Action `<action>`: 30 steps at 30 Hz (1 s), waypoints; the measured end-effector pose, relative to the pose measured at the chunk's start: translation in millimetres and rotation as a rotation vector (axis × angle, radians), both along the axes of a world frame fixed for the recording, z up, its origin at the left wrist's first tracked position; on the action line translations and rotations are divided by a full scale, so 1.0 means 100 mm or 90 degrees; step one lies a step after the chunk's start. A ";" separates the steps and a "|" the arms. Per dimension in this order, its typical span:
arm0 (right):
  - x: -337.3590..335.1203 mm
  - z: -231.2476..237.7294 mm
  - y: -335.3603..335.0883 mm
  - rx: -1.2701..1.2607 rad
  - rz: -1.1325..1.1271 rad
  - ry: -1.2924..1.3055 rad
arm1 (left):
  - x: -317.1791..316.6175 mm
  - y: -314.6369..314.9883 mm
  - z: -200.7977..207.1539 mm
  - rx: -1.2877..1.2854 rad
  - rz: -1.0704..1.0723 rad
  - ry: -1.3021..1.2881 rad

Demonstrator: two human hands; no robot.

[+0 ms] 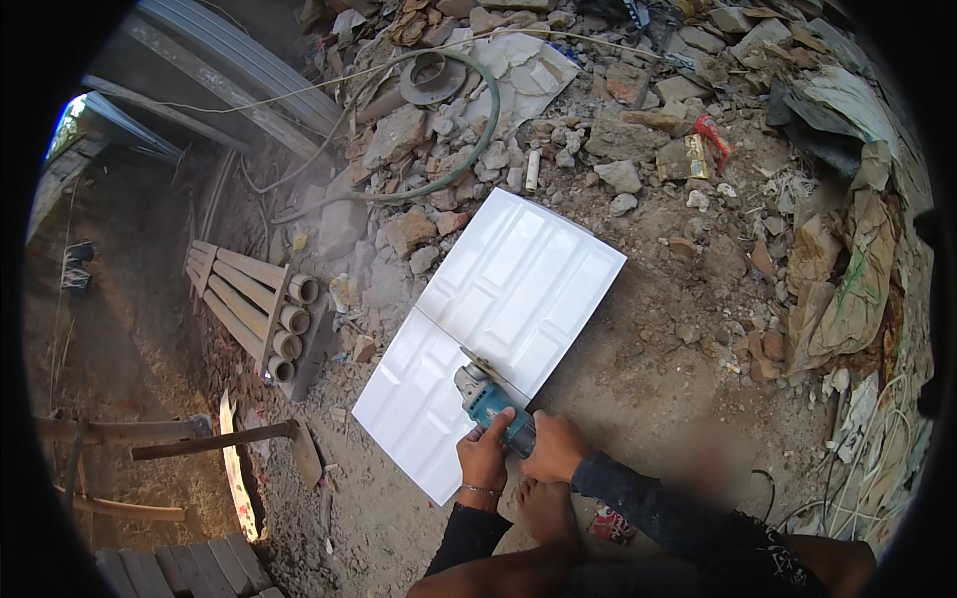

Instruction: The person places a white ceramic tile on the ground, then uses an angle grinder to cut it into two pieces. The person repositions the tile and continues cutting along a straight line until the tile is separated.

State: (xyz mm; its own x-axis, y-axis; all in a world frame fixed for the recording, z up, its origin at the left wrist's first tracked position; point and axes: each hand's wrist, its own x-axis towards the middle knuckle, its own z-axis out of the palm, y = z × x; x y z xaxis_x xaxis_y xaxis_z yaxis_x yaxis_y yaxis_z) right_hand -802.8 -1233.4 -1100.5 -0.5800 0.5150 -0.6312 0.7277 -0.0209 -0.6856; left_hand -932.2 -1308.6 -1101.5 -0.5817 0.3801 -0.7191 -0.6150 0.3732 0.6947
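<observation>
both hands, left [485, 456] and right [554, 446], clamped on grinder [488, 401] for steadiness; disc at tile [495, 329] cut line, tile flat on ground [638, 369].

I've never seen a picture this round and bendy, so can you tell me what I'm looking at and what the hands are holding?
The picture comes from a small camera on a person's head, looking down. Its lens is very wide, so straight edges curve near the rim. No machine does the work, just a person's two bare hands. The left hand and the right hand both grip a blue-green grinder, a power tool with a spinning disc. Its disc sits on a big white tile lying on the dirt ground, along a line across the tile. One bare foot rests just below the hands. Around are rubble, a green hose and some pipes.
</observation>
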 end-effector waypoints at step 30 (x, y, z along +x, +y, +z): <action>0.10 0.05 -0.07 0.007 -0.007 -0.002 | 0.09 -0.07 -0.01 0.000 -0.008 -0.004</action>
State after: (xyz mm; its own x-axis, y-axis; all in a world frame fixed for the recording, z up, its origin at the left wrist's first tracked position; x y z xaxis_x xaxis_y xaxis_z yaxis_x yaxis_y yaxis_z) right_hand -792.7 -1239.9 -1095.5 -0.5727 0.5285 -0.6267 0.7292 -0.0209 -0.6840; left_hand -923.1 -1315.6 -1103.0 -0.5730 0.3867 -0.7226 -0.6141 0.3813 0.6910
